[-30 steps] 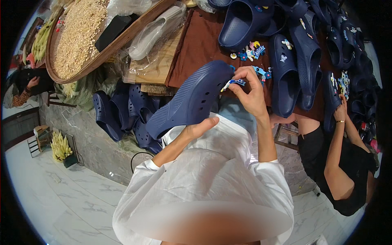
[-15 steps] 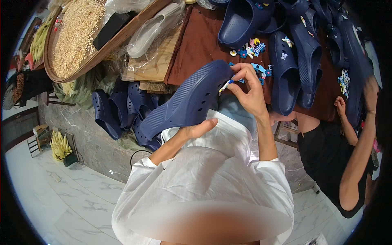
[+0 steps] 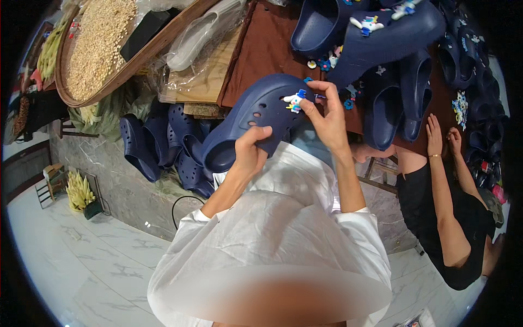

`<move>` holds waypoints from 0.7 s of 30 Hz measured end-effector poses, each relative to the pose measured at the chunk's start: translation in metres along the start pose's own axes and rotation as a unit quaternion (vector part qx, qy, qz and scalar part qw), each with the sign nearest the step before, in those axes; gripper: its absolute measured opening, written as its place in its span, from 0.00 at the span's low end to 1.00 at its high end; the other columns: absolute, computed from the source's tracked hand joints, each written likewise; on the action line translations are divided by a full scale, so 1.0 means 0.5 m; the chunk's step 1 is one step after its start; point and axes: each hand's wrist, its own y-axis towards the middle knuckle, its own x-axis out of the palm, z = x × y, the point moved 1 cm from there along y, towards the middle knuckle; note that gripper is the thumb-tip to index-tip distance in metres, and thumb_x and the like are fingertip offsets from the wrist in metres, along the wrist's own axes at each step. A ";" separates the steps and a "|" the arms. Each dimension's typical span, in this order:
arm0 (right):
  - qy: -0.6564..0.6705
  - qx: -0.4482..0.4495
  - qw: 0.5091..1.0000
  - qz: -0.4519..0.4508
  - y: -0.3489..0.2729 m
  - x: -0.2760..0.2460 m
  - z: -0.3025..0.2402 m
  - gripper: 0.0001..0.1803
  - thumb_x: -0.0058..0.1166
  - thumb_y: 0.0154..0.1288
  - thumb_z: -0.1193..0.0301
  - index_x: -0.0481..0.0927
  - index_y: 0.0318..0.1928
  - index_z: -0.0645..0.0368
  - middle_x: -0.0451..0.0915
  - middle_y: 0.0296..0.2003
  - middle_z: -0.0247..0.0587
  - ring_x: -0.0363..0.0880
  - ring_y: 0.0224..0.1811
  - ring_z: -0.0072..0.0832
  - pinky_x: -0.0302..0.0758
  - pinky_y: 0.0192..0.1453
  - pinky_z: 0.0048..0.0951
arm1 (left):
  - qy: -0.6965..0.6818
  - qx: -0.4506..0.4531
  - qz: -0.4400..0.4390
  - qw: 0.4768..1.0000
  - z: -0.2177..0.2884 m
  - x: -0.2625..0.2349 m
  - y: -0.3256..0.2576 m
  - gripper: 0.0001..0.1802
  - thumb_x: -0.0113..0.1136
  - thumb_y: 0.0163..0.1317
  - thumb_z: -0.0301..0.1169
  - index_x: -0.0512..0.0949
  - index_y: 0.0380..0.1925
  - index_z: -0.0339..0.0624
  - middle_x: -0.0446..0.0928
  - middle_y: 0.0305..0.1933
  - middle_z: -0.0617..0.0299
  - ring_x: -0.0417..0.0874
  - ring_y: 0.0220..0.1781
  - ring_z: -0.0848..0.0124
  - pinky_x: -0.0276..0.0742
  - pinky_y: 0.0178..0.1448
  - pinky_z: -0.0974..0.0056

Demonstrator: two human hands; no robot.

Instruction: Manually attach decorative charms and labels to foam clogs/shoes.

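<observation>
A navy clog (image 3: 245, 117) is tilted in front of me, its holed upper facing up. My left hand (image 3: 251, 151) grips it at the side, thumb over the upper. At the toe end, my right hand (image 3: 328, 114) pinches a small shoe charm (image 3: 296, 101), a white figure with a blue hat, against the holes. Its back is hidden, so I cannot tell whether it sits in a hole. Beyond that hand lie loose charms (image 3: 351, 95) on the brown cloth (image 3: 261, 52).
Navy clogs (image 3: 381, 114) crowd the table's right. Another clog (image 3: 392, 41) with white charms is above them, resting or airborne. More clogs (image 3: 155, 139) are at the left below the tabletop. A grain-filled woven tray (image 3: 65, 82) stands far left. A co-worker's hand (image 3: 434, 136) is at right.
The held clog has turned from its side to show its upper, and the charm is now against it. A decorated clog has appeared at upper right; the co-worker's raised hand has come down.
</observation>
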 end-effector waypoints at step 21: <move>-0.294 -0.054 0.923 0.240 0.045 -0.088 0.075 0.33 0.63 0.64 0.66 0.64 0.63 0.67 0.67 0.54 0.59 0.71 0.56 0.48 0.71 0.60 0.40 | -0.177 -0.014 0.071 0.982 0.019 -0.012 0.062 0.32 0.51 0.54 0.23 0.64 0.62 0.32 0.72 0.61 0.42 0.78 0.61 0.48 0.76 0.64 0.43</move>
